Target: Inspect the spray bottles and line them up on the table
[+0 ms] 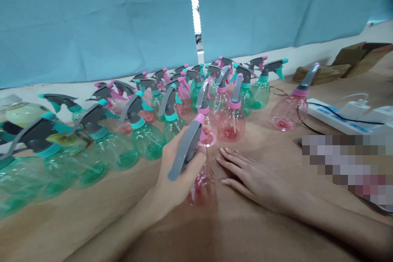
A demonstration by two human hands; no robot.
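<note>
My left hand [181, 168] is wrapped round the neck of a pink spray bottle [202, 190] with a grey trigger head and a pink nozzle. Its fingers hide the collar. Just right of that bottle, my right hand [245, 172] lies with fingers stretched out, low over the brown table [245, 233], holding nothing. Beyond the hands stand more pink spray bottles, the closest being one with a pink collar [232, 125]. Green spray bottles with turquoise collars, such as this one [147, 139], line up to the left.
Several more pink and green spray bottles crowd the back of the table. A lone pink spray bottle [288, 110] stands right, beside a white power strip [331, 116] with cables. Cardboard boxes [353, 61] sit at the far right, and a blue curtain [92, 20] hangs behind.
</note>
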